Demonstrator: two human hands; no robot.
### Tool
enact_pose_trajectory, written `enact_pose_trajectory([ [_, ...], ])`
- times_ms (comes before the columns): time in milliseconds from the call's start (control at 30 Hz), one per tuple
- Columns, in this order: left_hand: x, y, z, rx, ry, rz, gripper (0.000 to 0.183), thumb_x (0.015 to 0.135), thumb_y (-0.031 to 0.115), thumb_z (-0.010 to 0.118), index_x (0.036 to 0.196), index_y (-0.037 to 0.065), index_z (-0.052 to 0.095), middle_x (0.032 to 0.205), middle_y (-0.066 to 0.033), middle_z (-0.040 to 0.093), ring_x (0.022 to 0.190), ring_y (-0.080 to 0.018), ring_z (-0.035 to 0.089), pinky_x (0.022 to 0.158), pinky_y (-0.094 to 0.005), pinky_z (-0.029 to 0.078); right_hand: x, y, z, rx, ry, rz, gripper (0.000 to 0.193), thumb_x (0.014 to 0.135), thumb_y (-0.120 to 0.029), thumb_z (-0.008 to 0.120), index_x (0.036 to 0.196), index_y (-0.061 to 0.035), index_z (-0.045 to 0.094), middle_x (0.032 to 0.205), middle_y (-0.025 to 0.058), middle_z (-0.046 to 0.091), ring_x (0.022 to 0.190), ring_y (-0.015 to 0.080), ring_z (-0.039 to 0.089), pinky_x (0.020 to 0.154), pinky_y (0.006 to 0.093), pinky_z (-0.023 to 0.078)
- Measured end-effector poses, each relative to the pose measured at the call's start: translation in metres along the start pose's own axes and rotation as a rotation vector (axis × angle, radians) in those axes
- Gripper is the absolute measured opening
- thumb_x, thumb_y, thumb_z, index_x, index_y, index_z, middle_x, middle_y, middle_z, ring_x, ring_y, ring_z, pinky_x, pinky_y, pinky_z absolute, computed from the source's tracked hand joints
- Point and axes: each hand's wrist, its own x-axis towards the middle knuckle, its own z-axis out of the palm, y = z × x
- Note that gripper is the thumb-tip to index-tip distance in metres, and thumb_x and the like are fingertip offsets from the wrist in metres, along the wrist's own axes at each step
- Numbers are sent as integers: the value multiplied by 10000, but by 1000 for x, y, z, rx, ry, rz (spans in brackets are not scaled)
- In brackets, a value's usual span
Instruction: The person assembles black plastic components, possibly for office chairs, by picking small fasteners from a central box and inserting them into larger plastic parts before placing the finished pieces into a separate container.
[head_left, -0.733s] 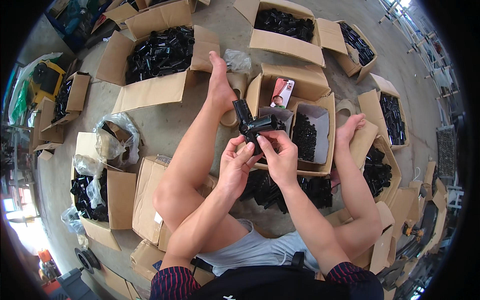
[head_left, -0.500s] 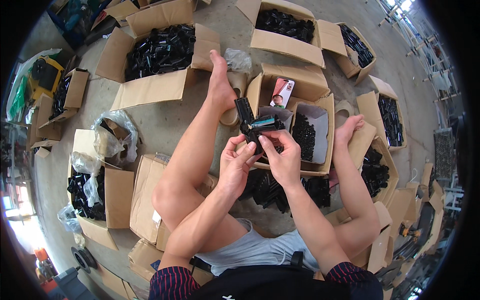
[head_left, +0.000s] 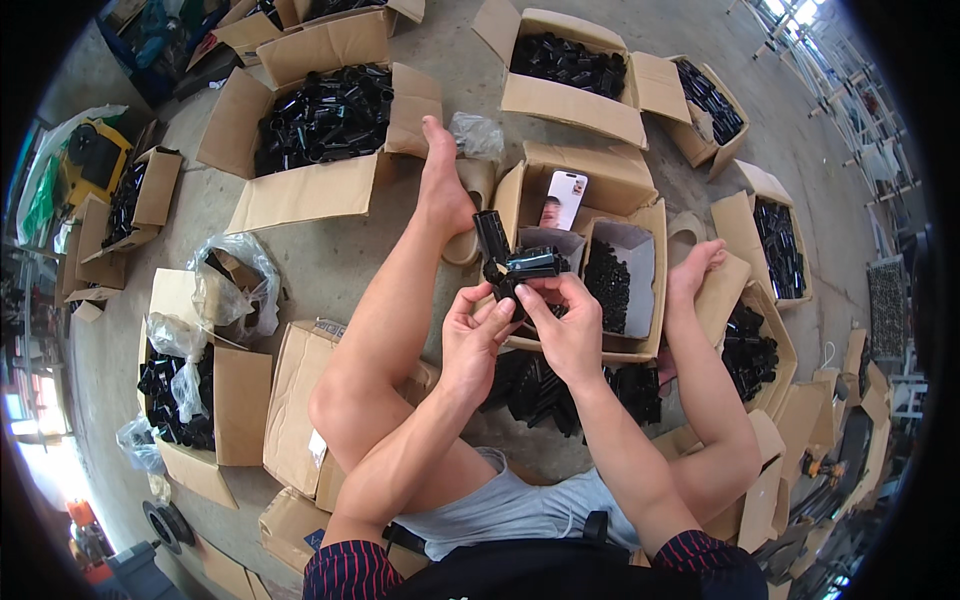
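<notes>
In front of me, both hands hold a black plastic branching tube piece [head_left: 533, 263]. One of its tube arms points up and away, another points to the right. My left hand [head_left: 470, 345] pinches its lower left part between thumb and fingers. From the other side, my right hand [head_left: 567, 325] grips the lower right part, its thumb tip close to the left thumb. The fingertips hide the bottom of the piece. Just beyond stands a cardboard box [head_left: 658, 235] with a grey tray [head_left: 641, 268] of small black parts [head_left: 604, 285] and a phone [head_left: 563, 203].
A heap of black plastic parts [head_left: 530, 385] lies below my hands, between my legs. Open cartons of black tubes stand around: a large one [head_left: 300, 205] at far left, another [head_left: 575, 100] at the back, one [head_left: 240, 405] at left. Clear plastic bags [head_left: 265, 290] lie near the left carton.
The tube piece has turned a little in my fingers, so its right arm shows a rounder side. Both hands keep their hold. The view has shifted slightly.
</notes>
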Motion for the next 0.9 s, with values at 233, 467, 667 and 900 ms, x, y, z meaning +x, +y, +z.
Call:
enact_pose_trajectory([
  [233,-1,-4,3,-7,-2,30,311,972,4,674,1215,87,499,1187,-130,722,1054,-165,703,915,-325,580,-4,6,6,82,96,95,163,896,-96,786,970,32,719,961,98,702,884,159,713,784,290,559],
  [467,-1,-4,-1,-22,-6,46,291,973,-10,667,1195,94,509,1174,-125,717,1058,-157,693,913,-329,577,-10,4,18,-8,208,-38,138,858,-100,820,909,7,750,893,87,702,812,165,680,737,297,530],
  [667,-4,-2,-4,4,-13,33,290,970,-12,674,1184,102,517,1119,-94,719,961,-113,672,844,-285,550,-11,11,23,105,231,21,192,860,-119,826,955,-2,707,900,71,677,807,156,672,728,308,526],
  [900,-4,-19,-9,143,-15,32,370,958,75,717,1267,105,514,1132,-84,687,961,-129,667,779,-250,531,-18,15,17,31,339,-29,181,805,-116,850,828,-15,701,806,79,640,753,167,639,681,305,497],
])
